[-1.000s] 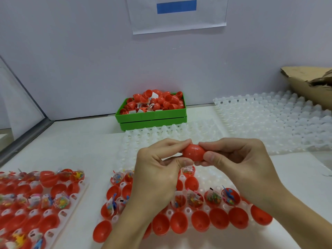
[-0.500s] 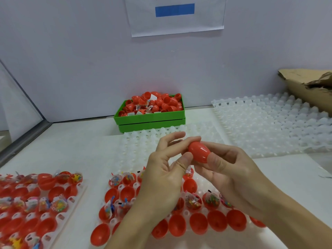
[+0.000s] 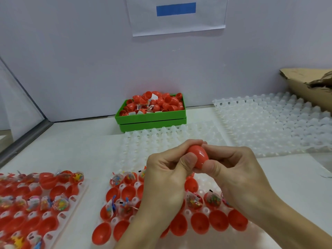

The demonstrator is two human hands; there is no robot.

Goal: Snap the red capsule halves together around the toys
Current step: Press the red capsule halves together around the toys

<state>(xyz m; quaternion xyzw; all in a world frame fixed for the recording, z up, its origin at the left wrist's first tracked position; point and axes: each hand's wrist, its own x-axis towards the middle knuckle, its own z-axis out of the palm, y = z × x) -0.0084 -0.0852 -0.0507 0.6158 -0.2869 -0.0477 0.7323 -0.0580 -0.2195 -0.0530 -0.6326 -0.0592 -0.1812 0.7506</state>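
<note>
White bench (image 3: 86,146), frame centre: red capsule (image 3: 198,156) is gripped between left hand (image 3: 166,178) and right hand (image 3: 233,169), above tray (image 3: 258,234).

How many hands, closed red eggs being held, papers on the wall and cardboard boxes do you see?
Hands: 2, the left hand and the right hand
Closed red egg, held in the fingers of both: 1
Paper on the wall: 1
Cardboard box: 1
Total: 5
</note>
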